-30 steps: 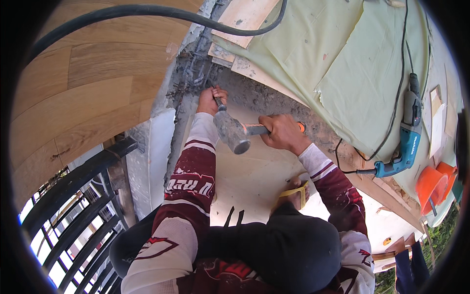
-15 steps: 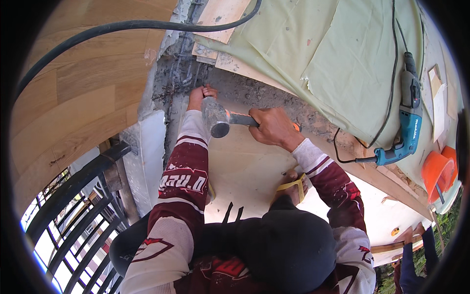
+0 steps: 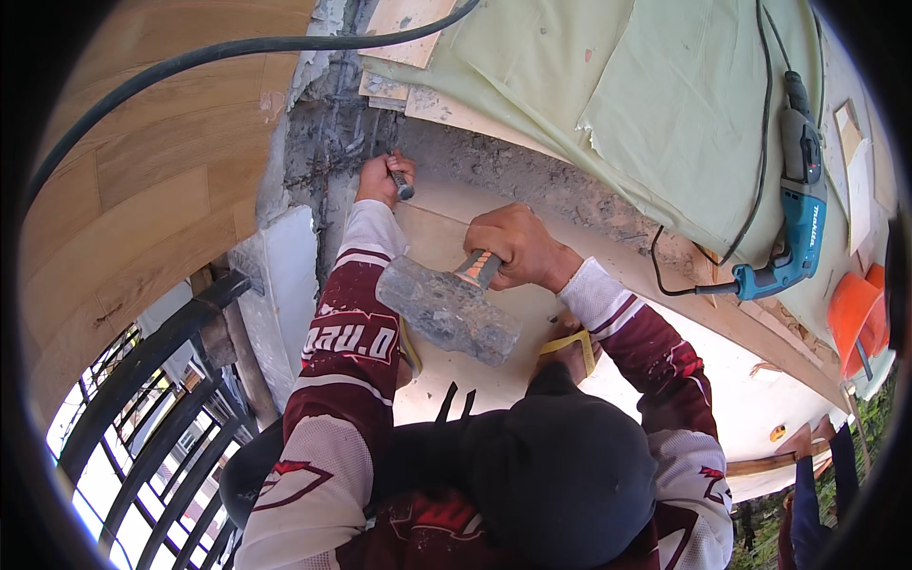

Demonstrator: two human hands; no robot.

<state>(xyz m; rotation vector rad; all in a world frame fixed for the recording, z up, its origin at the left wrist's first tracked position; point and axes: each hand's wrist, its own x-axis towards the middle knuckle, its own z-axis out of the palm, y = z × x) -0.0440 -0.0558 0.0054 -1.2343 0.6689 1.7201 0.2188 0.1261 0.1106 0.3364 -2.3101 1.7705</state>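
Both the left hand (image 3: 380,179) and right hand (image 3: 518,245) are closed; the left grips a metal chisel (image 3: 404,187), blunt end poking out; the right holds a club hammer (image 3: 446,309) by its handle, the head nearer the body than either hand, apart from the chisel; rough concrete (image 3: 465,163) lies beyond the hands; a teal rotary hammer drill (image 3: 804,223) lies well to their right.

Trousers (image 3: 560,475): black. Two dark cord ends (image 3: 446,403): at the trousers' far edge. Jersey (image 3: 446,530): maroon, red-and-white chest print. Left sleeve (image 3: 353,347), left of the trousers: white cuff, maroon forearm, white lettering, bands, pale mesh upper. Right sleeve (image 3: 665,385), right of the trousers: maroon, white. Footwear (image 3: 588,350), beyond the trousers: yellow strap.
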